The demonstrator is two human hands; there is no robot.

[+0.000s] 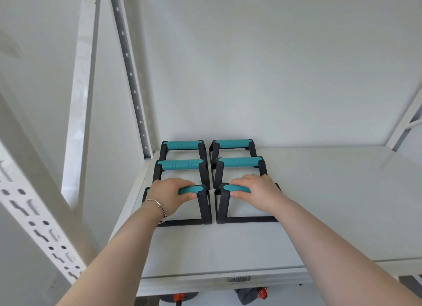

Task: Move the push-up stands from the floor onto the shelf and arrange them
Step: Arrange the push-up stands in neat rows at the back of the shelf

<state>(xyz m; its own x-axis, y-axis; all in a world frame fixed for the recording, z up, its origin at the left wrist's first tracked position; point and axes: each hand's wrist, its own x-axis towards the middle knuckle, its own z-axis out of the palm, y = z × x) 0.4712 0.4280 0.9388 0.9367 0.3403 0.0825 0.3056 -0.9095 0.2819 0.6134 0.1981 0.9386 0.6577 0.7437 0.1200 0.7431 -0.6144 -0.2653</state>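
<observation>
Several black push-up stands with teal grips stand in two columns on the white shelf [319, 203], at its left end. The back pair [182, 145] [233, 143] sits by the wall, and a middle pair [181, 164] [239, 162] is in front of it. My left hand [169, 195] is wrapped around the grip of the front left stand [204, 207]. My right hand [257, 190] is closed over the grip of the front right stand [222, 205]. Both front stands rest upright on the shelf.
A perforated white upright [41, 223] rises at the near left and another [132, 77] at the back left corner. The shelf's front edge [228, 279] carries a barcode label. Dark items with orange parts [258, 293] lie below the shelf.
</observation>
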